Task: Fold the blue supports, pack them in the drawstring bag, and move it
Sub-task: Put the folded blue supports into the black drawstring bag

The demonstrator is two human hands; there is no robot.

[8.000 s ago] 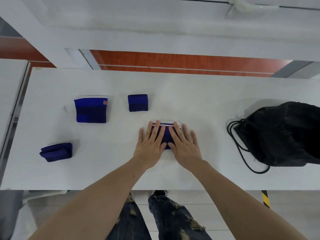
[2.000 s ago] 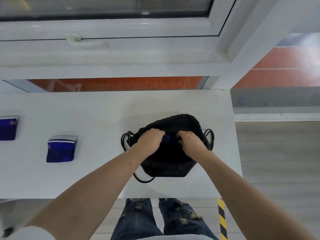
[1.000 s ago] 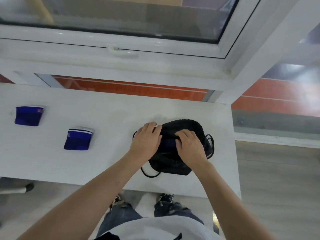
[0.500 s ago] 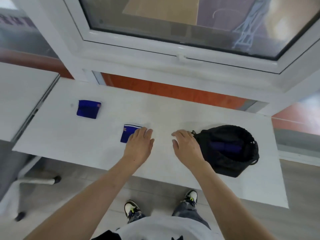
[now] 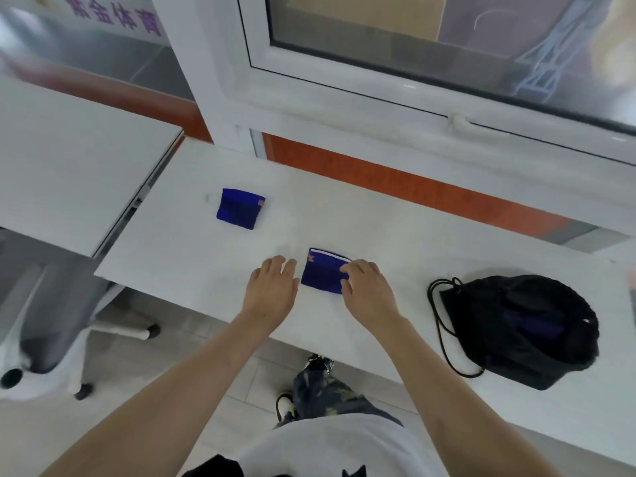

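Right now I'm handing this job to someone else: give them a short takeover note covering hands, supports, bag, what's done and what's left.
Left hand: open, flat over the table, just left of the near blue support, holding nothing.
Right hand: fingers on the right edge of that support; no closed grip visible.
Far blue support: lying on the table to the left, untouched.
Drawstring bag: on the table to the right, mouth open, something blue-purple visible inside, so packing has started.
Left: bag both remaining supports, then move the bag.
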